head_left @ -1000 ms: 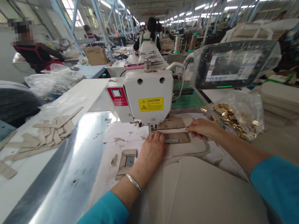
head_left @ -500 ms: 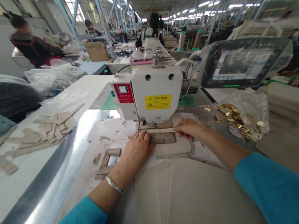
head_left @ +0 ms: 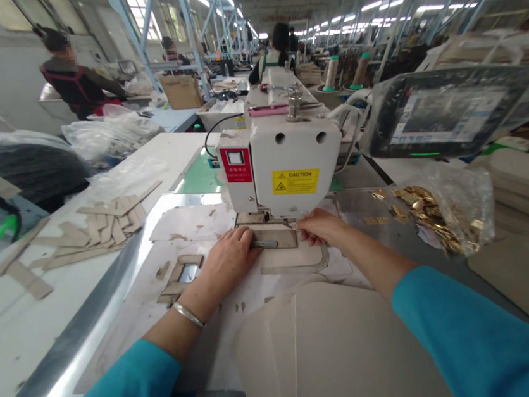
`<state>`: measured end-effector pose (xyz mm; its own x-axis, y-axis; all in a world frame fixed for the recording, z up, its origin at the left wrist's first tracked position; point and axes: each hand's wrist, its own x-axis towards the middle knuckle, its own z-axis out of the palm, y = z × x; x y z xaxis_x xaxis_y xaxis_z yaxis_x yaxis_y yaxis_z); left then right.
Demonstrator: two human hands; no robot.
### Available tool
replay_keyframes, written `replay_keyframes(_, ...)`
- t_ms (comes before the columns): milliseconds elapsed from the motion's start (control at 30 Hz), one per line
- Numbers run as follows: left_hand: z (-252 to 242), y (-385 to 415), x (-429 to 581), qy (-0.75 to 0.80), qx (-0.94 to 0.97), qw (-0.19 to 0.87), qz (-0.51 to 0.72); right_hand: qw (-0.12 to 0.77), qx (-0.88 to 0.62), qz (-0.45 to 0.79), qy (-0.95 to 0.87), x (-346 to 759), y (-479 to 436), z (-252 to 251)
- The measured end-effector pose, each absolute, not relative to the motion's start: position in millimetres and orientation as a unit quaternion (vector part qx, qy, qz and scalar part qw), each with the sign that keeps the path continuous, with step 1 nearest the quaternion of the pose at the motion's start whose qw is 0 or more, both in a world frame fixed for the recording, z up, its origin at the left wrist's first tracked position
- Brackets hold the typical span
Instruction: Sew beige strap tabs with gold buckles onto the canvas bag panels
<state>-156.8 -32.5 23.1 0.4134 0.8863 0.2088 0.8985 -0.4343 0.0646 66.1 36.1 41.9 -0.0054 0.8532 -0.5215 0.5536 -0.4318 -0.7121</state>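
Observation:
The white sewing machine head (head_left: 295,157) stands in front of me, over a flat beige piece (head_left: 295,259) on the worktable. On that piece lies a narrow brown plate (head_left: 285,239) with a small metal strip on it. My left hand (head_left: 230,253) lies flat with its fingers on the plate's left end. At the plate's right end, my right hand (head_left: 320,226) is closed in a pinch; what is between its fingertips is too small to make out. A framed rectangular cutout (head_left: 180,278) is left of my left hand. Larger beige panels (head_left: 338,343) lie nearest me.
Beige strips (head_left: 109,222) are heaped on the white table at left. Gold metal pieces (head_left: 423,212) spill from a clear bag at right, below a plastic-wrapped control screen (head_left: 450,110). Thread cones (head_left: 332,73) stand behind. Other people sit farther off.
The brown plate and the beige piece under it have shifted left relative to the machine head, both hands moving along with them. The camera view has turned slightly left.

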Motion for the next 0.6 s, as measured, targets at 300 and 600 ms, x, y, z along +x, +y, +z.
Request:
replay_keyframes(300,16,-28,-120,-0.502,-0.851,-0.006,-0.152,0.160,-0.693,0.506,-0.487,106,36,42)
replay_keyframes(600,125,-25,-181,-0.468,-0.624,-0.075,-0.622,0.180,-0.709,0.493,-0.471,141,31,42)
